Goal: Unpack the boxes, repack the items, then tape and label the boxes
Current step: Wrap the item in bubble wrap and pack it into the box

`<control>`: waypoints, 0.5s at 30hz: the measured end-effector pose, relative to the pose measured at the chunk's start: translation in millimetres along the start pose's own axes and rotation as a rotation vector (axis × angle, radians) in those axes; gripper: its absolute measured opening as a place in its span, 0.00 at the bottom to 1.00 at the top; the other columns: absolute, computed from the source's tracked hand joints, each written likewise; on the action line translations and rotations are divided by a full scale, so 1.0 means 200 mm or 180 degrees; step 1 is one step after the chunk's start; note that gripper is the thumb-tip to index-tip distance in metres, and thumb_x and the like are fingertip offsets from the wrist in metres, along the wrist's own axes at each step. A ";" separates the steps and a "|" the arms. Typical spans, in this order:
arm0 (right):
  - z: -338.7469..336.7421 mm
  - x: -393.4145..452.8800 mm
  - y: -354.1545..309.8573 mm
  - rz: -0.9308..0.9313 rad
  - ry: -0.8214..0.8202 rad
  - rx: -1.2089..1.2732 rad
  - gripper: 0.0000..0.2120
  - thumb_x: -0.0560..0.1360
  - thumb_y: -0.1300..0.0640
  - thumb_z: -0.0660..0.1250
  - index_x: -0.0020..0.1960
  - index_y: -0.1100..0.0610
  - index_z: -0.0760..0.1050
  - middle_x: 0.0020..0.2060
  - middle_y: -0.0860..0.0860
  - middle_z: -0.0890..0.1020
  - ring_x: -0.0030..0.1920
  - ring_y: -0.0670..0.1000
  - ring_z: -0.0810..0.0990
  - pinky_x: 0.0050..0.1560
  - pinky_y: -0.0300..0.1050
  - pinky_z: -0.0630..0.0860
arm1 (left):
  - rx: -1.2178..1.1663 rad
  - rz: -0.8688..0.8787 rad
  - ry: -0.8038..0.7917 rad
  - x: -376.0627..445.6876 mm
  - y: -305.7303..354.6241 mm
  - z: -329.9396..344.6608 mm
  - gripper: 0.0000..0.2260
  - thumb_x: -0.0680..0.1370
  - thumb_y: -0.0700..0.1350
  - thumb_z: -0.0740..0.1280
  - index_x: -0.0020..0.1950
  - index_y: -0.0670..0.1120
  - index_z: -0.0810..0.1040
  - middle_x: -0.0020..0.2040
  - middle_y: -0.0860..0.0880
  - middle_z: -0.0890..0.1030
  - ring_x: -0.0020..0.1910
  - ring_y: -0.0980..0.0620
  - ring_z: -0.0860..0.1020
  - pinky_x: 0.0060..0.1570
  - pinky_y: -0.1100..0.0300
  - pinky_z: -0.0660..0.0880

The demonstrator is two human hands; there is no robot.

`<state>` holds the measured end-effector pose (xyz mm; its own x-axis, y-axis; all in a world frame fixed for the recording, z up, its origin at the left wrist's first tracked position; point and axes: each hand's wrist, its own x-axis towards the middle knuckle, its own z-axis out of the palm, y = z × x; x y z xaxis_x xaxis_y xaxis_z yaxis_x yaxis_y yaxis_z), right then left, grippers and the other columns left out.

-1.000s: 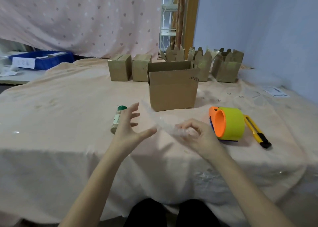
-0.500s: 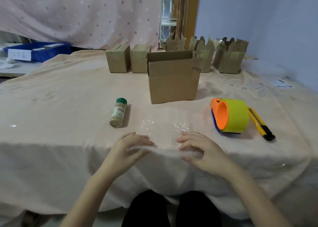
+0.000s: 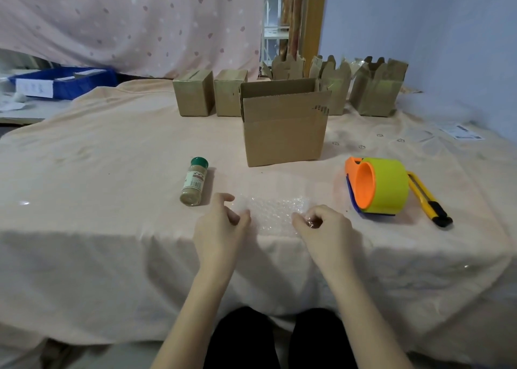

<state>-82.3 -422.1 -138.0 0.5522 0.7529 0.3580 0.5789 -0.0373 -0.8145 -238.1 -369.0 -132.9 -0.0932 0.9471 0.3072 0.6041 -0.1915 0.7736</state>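
Fingers (image 3: 300, 217) of two hands apparently pinch one bubble wrap (image 3: 272, 210).

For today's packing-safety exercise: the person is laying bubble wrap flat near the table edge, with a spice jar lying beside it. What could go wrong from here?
1. The spice jar lies on its side, so it might roll.
2. The bubble wrap sits close to the table's front edge; it could slip off once the left hand and right hand let go.
3. The utility knife lies near the right hand.
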 end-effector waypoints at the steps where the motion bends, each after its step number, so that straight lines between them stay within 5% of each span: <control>1: 0.01 0.00 0.00 -0.0021 0.0047 -0.0072 0.15 0.68 0.60 0.72 0.30 0.62 0.67 0.27 0.52 0.71 0.31 0.53 0.66 0.36 0.48 0.67 | 0.0056 -0.0001 0.0022 0.00 0.00 0.00 0.14 0.74 0.49 0.68 0.58 0.52 0.71 0.32 0.56 0.77 0.42 0.51 0.78 0.37 0.57 0.66; 6: 0.02 0.00 -0.02 -0.0093 0.0108 -0.0247 0.13 0.68 0.61 0.73 0.41 0.57 0.68 0.37 0.51 0.76 0.36 0.53 0.74 0.36 0.45 0.64 | 0.0428 0.0309 0.0049 -0.02 0.01 0.02 0.12 0.73 0.45 0.70 0.54 0.47 0.74 0.34 0.54 0.77 0.41 0.45 0.77 0.46 0.51 0.71; 8: 0.01 0.02 -0.01 -0.0237 0.0090 -0.0267 0.15 0.68 0.62 0.74 0.46 0.58 0.68 0.45 0.52 0.73 0.37 0.48 0.73 0.36 0.37 0.63 | 0.1034 0.0856 0.0403 -0.01 -0.03 0.03 0.13 0.67 0.41 0.75 0.49 0.43 0.78 0.41 0.45 0.79 0.41 0.40 0.78 0.43 0.49 0.72; 10: 0.00 0.02 0.00 -0.0486 0.0034 -0.0393 0.15 0.67 0.63 0.75 0.49 0.61 0.71 0.49 0.55 0.72 0.38 0.49 0.75 0.42 0.38 0.67 | 0.1441 0.1491 0.0705 0.01 -0.05 0.05 0.12 0.67 0.37 0.72 0.49 0.40 0.79 0.53 0.37 0.79 0.53 0.36 0.79 0.49 0.47 0.72; 12: 0.02 0.02 0.01 -0.0978 0.0228 -0.0974 0.13 0.67 0.65 0.74 0.49 0.62 0.75 0.52 0.58 0.75 0.44 0.58 0.78 0.45 0.42 0.64 | 0.1649 0.2314 0.0537 0.02 -0.04 0.08 0.13 0.70 0.34 0.62 0.52 0.39 0.79 0.61 0.35 0.77 0.63 0.36 0.75 0.61 0.47 0.66; 15: 0.05 0.01 -0.01 -0.1934 0.0317 -0.1720 0.11 0.71 0.62 0.65 0.51 0.61 0.80 0.58 0.60 0.80 0.59 0.59 0.76 0.58 0.49 0.65 | 0.1665 0.2855 -0.0117 0.04 -0.07 0.10 0.12 0.75 0.40 0.61 0.53 0.41 0.81 0.56 0.42 0.81 0.60 0.40 0.78 0.62 0.52 0.65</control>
<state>-87.8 -413.7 -140.1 0.0851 0.6827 0.7257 0.9895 0.0277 -0.1421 -230.7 -353.6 -151.9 0.5789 0.5209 0.6274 0.7084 -0.7022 -0.0706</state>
